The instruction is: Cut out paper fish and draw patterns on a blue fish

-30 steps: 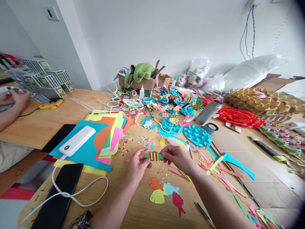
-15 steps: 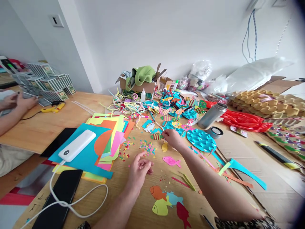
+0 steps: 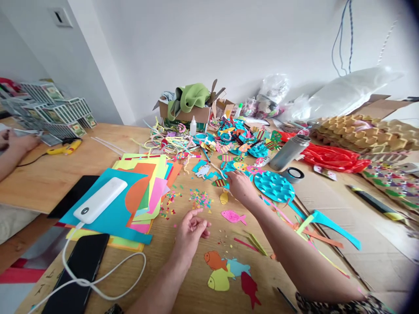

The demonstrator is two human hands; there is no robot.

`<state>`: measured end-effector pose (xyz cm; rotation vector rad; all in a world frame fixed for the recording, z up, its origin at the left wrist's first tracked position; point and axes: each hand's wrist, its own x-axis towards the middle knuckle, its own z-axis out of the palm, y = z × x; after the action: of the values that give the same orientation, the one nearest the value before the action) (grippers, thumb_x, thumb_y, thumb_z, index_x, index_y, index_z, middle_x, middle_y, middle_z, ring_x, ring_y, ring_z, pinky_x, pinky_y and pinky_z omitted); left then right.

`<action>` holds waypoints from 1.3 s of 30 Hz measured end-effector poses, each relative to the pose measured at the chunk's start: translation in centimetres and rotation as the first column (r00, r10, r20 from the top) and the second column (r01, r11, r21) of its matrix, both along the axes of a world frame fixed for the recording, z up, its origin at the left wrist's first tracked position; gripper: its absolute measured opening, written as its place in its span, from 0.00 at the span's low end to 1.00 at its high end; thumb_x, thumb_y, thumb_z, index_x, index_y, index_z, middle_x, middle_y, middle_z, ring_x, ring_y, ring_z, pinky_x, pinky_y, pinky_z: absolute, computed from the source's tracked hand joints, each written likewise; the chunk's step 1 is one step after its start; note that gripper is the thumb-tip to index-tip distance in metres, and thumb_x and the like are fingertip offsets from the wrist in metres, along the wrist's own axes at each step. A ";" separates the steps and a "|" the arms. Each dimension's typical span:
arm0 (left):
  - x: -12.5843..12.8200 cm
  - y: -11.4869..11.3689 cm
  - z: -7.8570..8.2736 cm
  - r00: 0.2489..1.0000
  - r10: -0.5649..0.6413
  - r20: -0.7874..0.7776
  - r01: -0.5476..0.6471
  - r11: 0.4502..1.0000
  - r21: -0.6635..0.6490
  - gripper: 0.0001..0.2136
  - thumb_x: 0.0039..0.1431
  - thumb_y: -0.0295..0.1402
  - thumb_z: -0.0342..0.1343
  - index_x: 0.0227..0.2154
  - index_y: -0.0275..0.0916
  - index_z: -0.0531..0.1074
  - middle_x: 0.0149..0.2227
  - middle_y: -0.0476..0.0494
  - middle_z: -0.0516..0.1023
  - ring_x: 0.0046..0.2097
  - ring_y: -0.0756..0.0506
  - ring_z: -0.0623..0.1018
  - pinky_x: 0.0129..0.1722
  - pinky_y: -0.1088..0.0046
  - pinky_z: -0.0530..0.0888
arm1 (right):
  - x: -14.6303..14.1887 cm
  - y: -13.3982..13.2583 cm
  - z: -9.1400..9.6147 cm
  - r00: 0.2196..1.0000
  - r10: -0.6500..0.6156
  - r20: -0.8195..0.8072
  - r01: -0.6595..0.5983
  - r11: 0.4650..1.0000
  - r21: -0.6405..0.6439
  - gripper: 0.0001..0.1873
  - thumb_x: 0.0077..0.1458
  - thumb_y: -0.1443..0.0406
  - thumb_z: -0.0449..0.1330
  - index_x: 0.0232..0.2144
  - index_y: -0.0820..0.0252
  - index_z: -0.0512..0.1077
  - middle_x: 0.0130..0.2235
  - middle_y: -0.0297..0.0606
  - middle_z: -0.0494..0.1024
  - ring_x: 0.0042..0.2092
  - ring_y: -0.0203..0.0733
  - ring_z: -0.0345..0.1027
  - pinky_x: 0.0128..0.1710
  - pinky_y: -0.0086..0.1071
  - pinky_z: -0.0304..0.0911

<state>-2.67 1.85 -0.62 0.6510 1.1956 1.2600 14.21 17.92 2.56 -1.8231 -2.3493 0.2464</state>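
My right hand (image 3: pixel 240 185) reaches forward over the wooden table (image 3: pixel 59 170). Its fingers lie closed by a green paper fish with red stripes (image 3: pixel 219 183), touching its right end. My left hand (image 3: pixel 191 231) rests nearer to me with fingers loosely curled and nothing in them. A pink paper fish (image 3: pixel 233 216) lies between the two hands, and a small yellow fish (image 3: pixel 224 198) sits just left of the right wrist. Near my body lie an orange fish (image 3: pixel 214 260), a yellow fish (image 3: pixel 219 281), a blue fish (image 3: pixel 237 267) and a red fish (image 3: pixel 250 288).
A stack of coloured paper (image 3: pixel 144 187) with a white power bank (image 3: pixel 100 199) on it lies at left, with a black phone (image 3: pixel 77 272) and white cable. Further back are teal paper discs (image 3: pixel 274 186), a steel bottle (image 3: pixel 290 152), a cardboard box (image 3: pixel 190 111), and another person's hand (image 3: pixel 15 144).
The left hand let go of the striped fish, and the right hand carried it forward to the table among the paper pieces. The pink fish came into view.
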 end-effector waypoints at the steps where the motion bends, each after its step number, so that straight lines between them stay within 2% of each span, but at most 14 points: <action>1: 0.0 0.0 0.0 1.000 0.001 -0.003 0.000 1.000 0.001 0.27 0.45 0.39 0.64 0.48 0.31 0.68 0.28 0.46 0.79 0.25 0.50 0.75 0.27 0.73 0.74 | 0.0 0.0 0.0 1.000 -0.002 -0.003 0.002 1.000 -0.010 0.19 0.63 0.69 0.49 0.52 0.64 0.73 0.51 0.51 0.77 0.55 0.51 0.68 0.51 0.35 0.58; 7: 0.0 -0.1 0.2 1.000 -0.004 0.001 0.004 1.000 0.012 0.26 0.46 0.39 0.64 0.47 0.31 0.68 0.28 0.45 0.79 0.25 0.50 0.75 0.27 0.73 0.74 | -0.1 0.7 -0.5 0.998 -0.047 -0.034 0.044 0.996 -0.081 0.18 0.63 0.69 0.50 0.50 0.61 0.75 0.48 0.46 0.80 0.50 0.46 0.73 0.45 0.30 0.62; 16: 0.0 -0.1 0.4 1.000 -0.005 0.000 0.005 1.000 0.013 0.26 0.46 0.38 0.63 0.47 0.31 0.68 0.27 0.46 0.78 0.25 0.50 0.74 0.27 0.73 0.73 | -0.5 1.5 -1.6 0.992 -0.092 -0.090 0.085 0.993 -0.076 0.15 0.59 0.68 0.55 0.46 0.59 0.77 0.45 0.43 0.82 0.47 0.45 0.75 0.43 0.31 0.64; 21: 0.0 -0.2 0.5 1.000 0.004 0.001 -0.004 1.000 0.008 0.26 0.45 0.38 0.64 0.47 0.31 0.68 0.27 0.45 0.78 0.25 0.50 0.74 0.27 0.73 0.74 | -1.2 1.6 -2.0 0.994 -0.046 -0.100 0.040 0.997 -0.067 0.14 0.56 0.70 0.57 0.45 0.59 0.76 0.42 0.41 0.82 0.45 0.43 0.75 0.42 0.29 0.63; 27: 0.0 -0.1 0.4 1.000 -0.004 0.004 0.004 1.000 0.013 0.26 0.45 0.38 0.64 0.47 0.32 0.68 0.27 0.46 0.78 0.25 0.50 0.75 0.27 0.73 0.73 | -1.9 1.5 -2.1 0.998 0.042 -0.050 -0.043 0.999 -0.030 0.16 0.57 0.71 0.57 0.48 0.60 0.74 0.45 0.42 0.79 0.44 0.41 0.73 0.41 0.28 0.61; 33: 0.0 -0.1 0.4 1.000 -0.013 0.010 0.013 1.000 0.014 0.25 0.46 0.38 0.64 0.47 0.33 0.68 0.27 0.47 0.78 0.25 0.50 0.75 0.27 0.73 0.73 | -2.2 1.5 -2.2 0.988 0.139 0.060 -0.139 0.990 -0.013 0.18 0.61 0.72 0.51 0.50 0.60 0.73 0.41 0.45 0.81 0.48 0.45 0.71 0.44 0.31 0.58; 39: 0.0 -0.2 0.5 1.000 -0.017 0.011 0.017 1.000 0.003 0.25 0.45 0.39 0.64 0.46 0.34 0.69 0.27 0.47 0.78 0.25 0.50 0.75 0.28 0.73 0.73 | -2.3 1.2 -2.0 0.962 0.207 0.177 -0.213 0.977 0.015 0.18 0.63 0.70 0.49 0.49 0.60 0.74 0.40 0.46 0.81 0.48 0.49 0.69 0.44 0.35 0.55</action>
<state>-2.72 1.64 -0.16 0.6539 1.1771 1.2495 11.94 19.15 0.59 -1.6407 -2.6525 0.0731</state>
